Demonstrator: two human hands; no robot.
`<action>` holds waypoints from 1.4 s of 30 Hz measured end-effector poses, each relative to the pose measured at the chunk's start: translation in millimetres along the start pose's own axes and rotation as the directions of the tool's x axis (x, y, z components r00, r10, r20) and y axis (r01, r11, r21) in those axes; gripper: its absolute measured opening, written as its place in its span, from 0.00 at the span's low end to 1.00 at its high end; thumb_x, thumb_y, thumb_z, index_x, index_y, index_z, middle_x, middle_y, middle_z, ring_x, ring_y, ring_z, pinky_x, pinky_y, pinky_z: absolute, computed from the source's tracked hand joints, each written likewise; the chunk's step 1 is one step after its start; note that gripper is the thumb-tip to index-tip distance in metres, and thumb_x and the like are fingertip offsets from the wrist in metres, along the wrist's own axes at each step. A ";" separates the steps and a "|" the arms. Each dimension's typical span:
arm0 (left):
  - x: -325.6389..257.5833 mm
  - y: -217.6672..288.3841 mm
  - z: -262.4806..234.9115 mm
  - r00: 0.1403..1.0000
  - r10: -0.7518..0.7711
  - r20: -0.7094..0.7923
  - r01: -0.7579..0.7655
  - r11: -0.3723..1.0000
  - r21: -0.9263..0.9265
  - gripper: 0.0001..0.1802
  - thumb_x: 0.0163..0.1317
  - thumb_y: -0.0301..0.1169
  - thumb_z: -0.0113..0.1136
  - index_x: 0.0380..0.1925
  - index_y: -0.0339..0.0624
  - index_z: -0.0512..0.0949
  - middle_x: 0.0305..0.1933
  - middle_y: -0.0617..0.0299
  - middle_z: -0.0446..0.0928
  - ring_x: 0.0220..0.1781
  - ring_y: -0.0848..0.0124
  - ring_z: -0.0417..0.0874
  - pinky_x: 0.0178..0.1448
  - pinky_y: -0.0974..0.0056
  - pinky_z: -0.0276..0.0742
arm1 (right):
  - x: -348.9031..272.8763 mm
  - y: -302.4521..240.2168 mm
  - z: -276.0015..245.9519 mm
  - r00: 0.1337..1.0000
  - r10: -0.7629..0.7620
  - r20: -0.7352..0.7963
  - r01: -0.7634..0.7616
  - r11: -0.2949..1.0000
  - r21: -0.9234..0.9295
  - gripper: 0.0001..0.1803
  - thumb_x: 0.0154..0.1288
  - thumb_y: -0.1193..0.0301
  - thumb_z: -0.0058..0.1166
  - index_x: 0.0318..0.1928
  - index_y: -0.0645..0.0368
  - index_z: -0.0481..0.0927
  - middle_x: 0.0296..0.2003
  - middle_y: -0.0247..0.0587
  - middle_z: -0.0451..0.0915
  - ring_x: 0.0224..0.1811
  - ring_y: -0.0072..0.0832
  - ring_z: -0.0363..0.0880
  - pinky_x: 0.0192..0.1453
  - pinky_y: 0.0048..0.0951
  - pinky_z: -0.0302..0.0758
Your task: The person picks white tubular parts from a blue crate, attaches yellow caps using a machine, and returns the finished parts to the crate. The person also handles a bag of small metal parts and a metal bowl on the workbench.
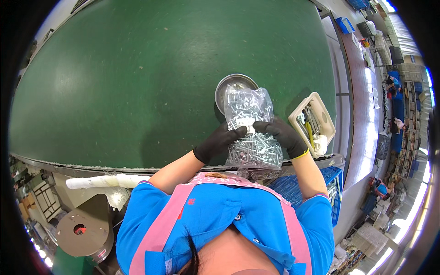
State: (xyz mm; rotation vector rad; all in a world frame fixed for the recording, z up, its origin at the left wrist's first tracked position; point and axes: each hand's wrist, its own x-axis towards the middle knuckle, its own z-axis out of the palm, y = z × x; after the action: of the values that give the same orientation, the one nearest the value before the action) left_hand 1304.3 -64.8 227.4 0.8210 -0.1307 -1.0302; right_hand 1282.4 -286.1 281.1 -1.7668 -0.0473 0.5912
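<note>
A clear plastic bag of screws [254, 149] is held between my two black-gloved hands near the table's front edge. My left hand [219, 141] grips the bag's left side, thumb pressed on the plastic beside a white label [245, 124]. On the other side my right hand [282, 133] grips it, its thumb near the label too. Fingers behind the bag are hidden. The bag's upper end lies over the near right rim of a round metal bowl [222, 90]. Much of the bowl's inside is covered by the bag.
A cream plastic bin [326, 120] with tools and a yellow-handled item stands right of my right hand on the green table [137, 91]. Below the table edge are a blue crate [334, 201], a white roll [103, 182] and a brown round-topped machine [82, 231]. Other people sit far right.
</note>
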 end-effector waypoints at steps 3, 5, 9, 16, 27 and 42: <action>0.6 4.0 7.0 0.999 0.024 -0.026 -0.026 0.997 -0.074 0.24 0.69 0.39 0.49 0.58 0.35 0.67 0.53 0.59 0.74 0.52 0.72 0.75 0.55 0.63 0.73 | 6.0 -4.6 -3.4 0.982 0.188 -0.009 -0.179 0.948 0.263 0.19 0.63 0.64 0.52 0.47 0.67 0.80 0.44 0.44 0.81 0.47 0.29 0.78 0.55 0.30 0.72; 0.6 5.7 9.0 0.999 0.030 -0.022 -0.032 0.994 -0.104 0.23 0.69 0.39 0.49 0.58 0.35 0.67 0.52 0.59 0.75 0.52 0.72 0.75 0.54 0.64 0.73 | 6.0 -8.9 -5.7 0.984 0.175 -0.026 -0.166 0.965 0.204 0.20 0.62 0.64 0.53 0.47 0.68 0.79 0.43 0.44 0.81 0.47 0.29 0.78 0.54 0.30 0.72; 3.9 5.0 11.0 0.997 0.073 -0.038 -0.077 0.988 -0.131 0.24 0.68 0.39 0.51 0.58 0.35 0.66 0.53 0.58 0.74 0.52 0.70 0.76 0.54 0.64 0.75 | 9.0 -8.1 -7.2 0.992 0.123 -0.028 -0.117 0.981 0.154 0.22 0.61 0.64 0.50 0.49 0.69 0.78 0.46 0.46 0.80 0.49 0.31 0.78 0.55 0.31 0.72; 6.2 2.1 13.2 0.991 0.093 -0.096 -0.100 0.992 -0.076 0.26 0.64 0.36 0.57 0.58 0.35 0.66 0.53 0.57 0.74 0.53 0.69 0.76 0.56 0.63 0.73 | 0.6 14.5 -3.8 0.978 0.039 -0.207 -0.047 0.998 -0.036 0.19 0.62 0.66 0.51 0.48 0.68 0.78 0.46 0.46 0.79 0.50 0.30 0.76 0.57 0.31 0.70; 12.6 -0.5 14.5 0.970 0.186 -0.155 -0.168 0.978 0.124 0.28 0.61 0.30 0.58 0.60 0.35 0.63 0.54 0.57 0.74 0.54 0.69 0.75 0.59 0.62 0.71 | 3.2 29.1 17.0 0.939 0.218 -0.266 -0.055 0.858 0.510 0.19 0.68 0.66 0.50 0.53 0.67 0.75 0.48 0.40 0.79 0.48 0.23 0.76 0.56 0.28 0.70; -9.3 -41.4 -14.2 0.957 0.222 -0.185 -0.161 0.942 0.296 0.24 0.63 0.30 0.57 0.58 0.34 0.67 0.51 0.60 0.75 0.51 0.71 0.75 0.55 0.64 0.72 | -7.6 29.2 47.2 0.874 0.175 -0.454 -0.033 0.952 0.305 0.22 0.73 0.58 0.43 0.48 0.66 0.77 0.41 0.32 0.79 0.43 0.17 0.72 0.50 0.25 0.70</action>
State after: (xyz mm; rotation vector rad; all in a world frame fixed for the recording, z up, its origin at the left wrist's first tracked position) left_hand 1276.6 -60.1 192.7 1.1480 -0.1695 -0.7404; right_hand 1248.3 -254.7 249.6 -1.5874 0.4622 0.2079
